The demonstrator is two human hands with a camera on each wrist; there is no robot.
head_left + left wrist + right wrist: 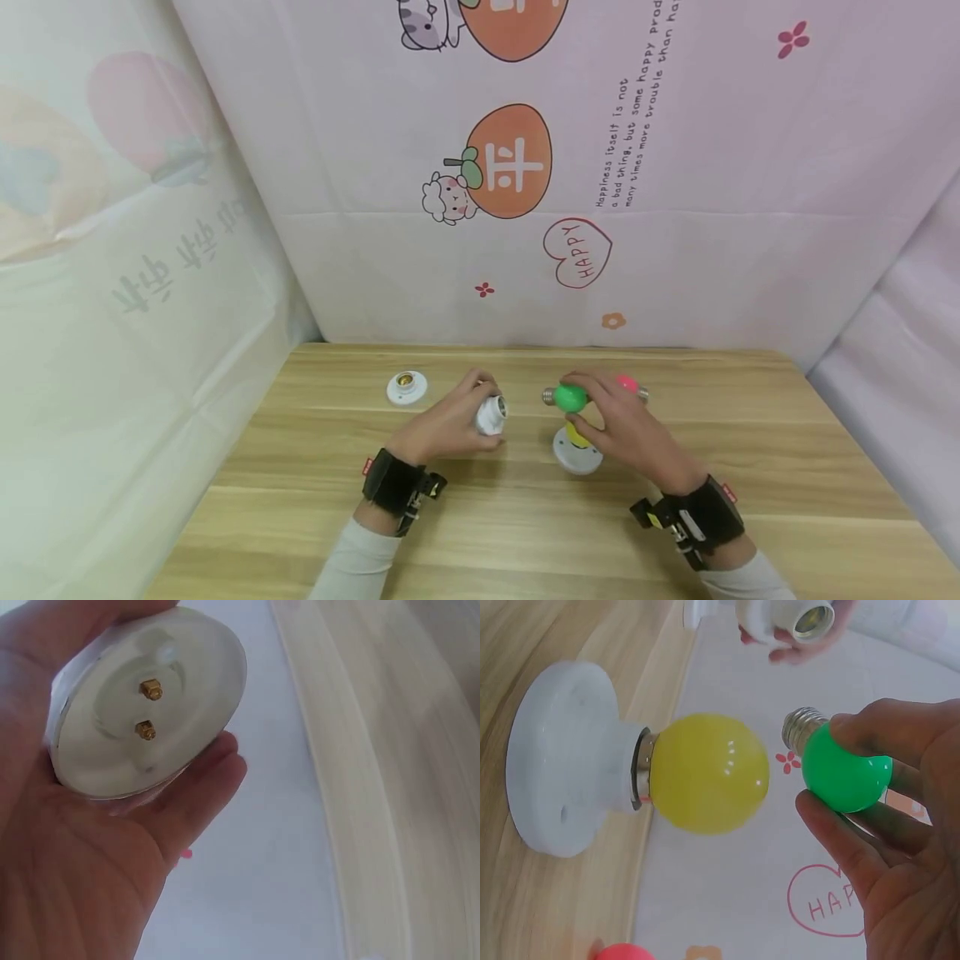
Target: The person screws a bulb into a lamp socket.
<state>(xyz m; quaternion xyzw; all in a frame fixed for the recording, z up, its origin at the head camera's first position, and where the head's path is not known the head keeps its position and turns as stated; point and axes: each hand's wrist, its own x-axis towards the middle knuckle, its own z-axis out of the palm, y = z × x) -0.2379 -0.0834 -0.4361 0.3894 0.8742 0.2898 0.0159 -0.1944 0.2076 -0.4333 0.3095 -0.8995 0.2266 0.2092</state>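
Note:
My left hand (450,425) grips a white lamp holder (491,415), its threaded socket turned toward the right. In the left wrist view the underside of that lamp holder (150,712) shows two brass screws. A green light bulb (571,398) is pinched between the thumb and fingers of my right hand (626,425), its metal screw base pointing left toward the socket; a gap separates the two. Below the right hand, a yellow bulb (709,772) sits in a second white lamp holder (562,757) on the table. A pink bulb (628,384) lies behind the right hand, partly hidden.
Another white lamp holder (407,388), with no bulb in it, stands at the back left of the wooden table (510,533). White printed cloth (375,250) hangs behind the table's back edge and along both sides.

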